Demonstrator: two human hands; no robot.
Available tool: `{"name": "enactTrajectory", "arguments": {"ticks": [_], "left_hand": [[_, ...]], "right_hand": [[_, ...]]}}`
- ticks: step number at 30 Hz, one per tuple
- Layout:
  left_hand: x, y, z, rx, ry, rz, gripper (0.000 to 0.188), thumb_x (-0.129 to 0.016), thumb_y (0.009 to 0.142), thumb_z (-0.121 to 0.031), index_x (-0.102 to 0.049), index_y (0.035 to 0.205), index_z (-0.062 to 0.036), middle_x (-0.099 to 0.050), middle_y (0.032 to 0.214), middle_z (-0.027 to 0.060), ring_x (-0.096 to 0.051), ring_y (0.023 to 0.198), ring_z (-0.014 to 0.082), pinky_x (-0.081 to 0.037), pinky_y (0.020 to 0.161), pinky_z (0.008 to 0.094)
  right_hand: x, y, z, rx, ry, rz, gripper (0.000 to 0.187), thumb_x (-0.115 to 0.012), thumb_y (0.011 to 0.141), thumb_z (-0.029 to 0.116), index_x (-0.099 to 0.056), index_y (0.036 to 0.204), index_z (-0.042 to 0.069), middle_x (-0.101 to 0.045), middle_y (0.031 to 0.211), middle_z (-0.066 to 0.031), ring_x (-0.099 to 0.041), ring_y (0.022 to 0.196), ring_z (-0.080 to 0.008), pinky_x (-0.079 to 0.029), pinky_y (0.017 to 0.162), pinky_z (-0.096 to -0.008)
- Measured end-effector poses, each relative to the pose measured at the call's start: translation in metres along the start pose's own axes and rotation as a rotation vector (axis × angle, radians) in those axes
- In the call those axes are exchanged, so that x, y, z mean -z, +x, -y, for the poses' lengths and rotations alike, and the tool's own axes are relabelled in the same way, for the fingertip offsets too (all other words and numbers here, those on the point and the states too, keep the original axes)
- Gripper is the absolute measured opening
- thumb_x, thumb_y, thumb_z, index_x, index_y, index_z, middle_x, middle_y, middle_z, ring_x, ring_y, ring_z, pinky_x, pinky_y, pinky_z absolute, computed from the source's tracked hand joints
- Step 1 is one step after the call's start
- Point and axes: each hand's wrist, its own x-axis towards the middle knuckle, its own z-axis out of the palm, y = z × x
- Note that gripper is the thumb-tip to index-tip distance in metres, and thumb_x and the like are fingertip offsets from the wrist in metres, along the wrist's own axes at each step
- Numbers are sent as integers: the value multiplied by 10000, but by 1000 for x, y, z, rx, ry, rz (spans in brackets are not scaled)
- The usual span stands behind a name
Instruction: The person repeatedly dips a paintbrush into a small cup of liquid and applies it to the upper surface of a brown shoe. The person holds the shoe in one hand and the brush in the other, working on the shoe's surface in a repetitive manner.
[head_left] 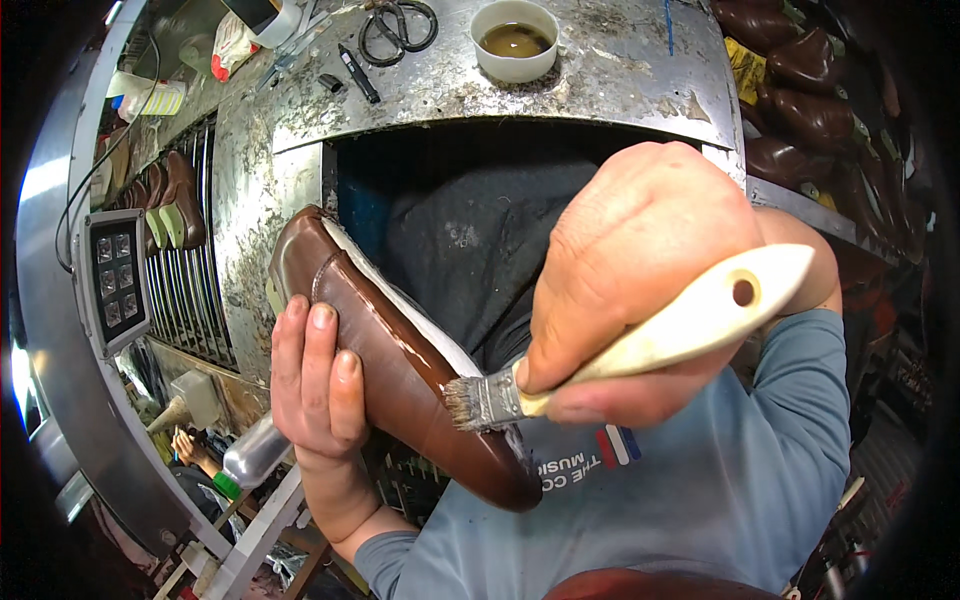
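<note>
Left hand (315, 385) fingers clasped over brown shoe (400, 360), held sideways, sole edge toward brush. Right hand (625, 290) fingers clenched round brush (640, 345) handle; bristles touch shoe rim just beyond left fingertips. Shoe likely light, stiff, smooth leather, maybe slippery; grip mid-body.

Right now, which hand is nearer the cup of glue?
Right. The right hand, gripping the brush, sits just below the cup; the left hand holds the brown shoe lower down.
</note>
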Motion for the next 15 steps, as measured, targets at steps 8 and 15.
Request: {"name": "enactTrajectory", "arguments": {"ticks": [8,15], "left_hand": [[-8,2,7,67,38,-39,477,-677,933,-119,-440,1325,13,-631,1238,272,-669,1096,432,-587,936,476],[-17,-3,8,207,-19,-72,564,-747,873,-136,-459,1329,27,-638,1227,268,-674,1072,434,-597,899,465]], "right_hand": [[2,2,14,22,-20,-1,149,-835,759,84,-756,842,-10,-713,710,-73,-687,573,-156,-569,500,-242],[10,20,28,-68,5,73,174,-855,759,105,-755,848,-7,-716,722,-75,-684,574,-148,-556,487,-231]]}}
